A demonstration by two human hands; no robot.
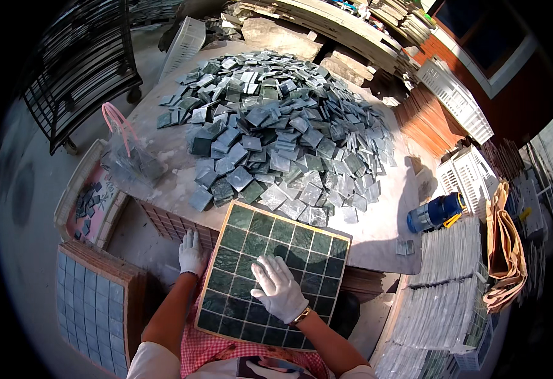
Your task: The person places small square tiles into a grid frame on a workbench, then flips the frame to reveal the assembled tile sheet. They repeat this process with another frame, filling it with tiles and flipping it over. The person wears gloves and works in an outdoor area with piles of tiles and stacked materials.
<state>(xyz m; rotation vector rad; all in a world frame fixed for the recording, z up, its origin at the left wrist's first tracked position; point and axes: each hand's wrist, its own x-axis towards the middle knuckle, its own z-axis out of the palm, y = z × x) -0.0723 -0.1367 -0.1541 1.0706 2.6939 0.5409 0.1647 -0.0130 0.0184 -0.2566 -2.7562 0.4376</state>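
Note:
A board of dark green square tiles [238,262] with a pale wooden rim lies tilted across my lap, against the table's near edge. The tiles sit in straight rows with light gaps between them. On its middle lies my right hand [278,287], in a white glove, palm down with the fingers stretched out. My left hand [192,254], gloved too, is just left of the board with its fingers extended. It is over the near end of a reddish-brown gridded board [174,226]; whether it touches that cannot be told. Beyond lies a big heap of loose grey-green tiles [283,136].
The heap spreads over a pale table [387,237]. At its right edge lies a blue bottle [437,211]. Stacked tile sheets [444,290] stand right, near white crates [469,174]. Left are a plastic bag [131,164], a white basket [62,208] and a stack topped with blue-grey tiles [90,303].

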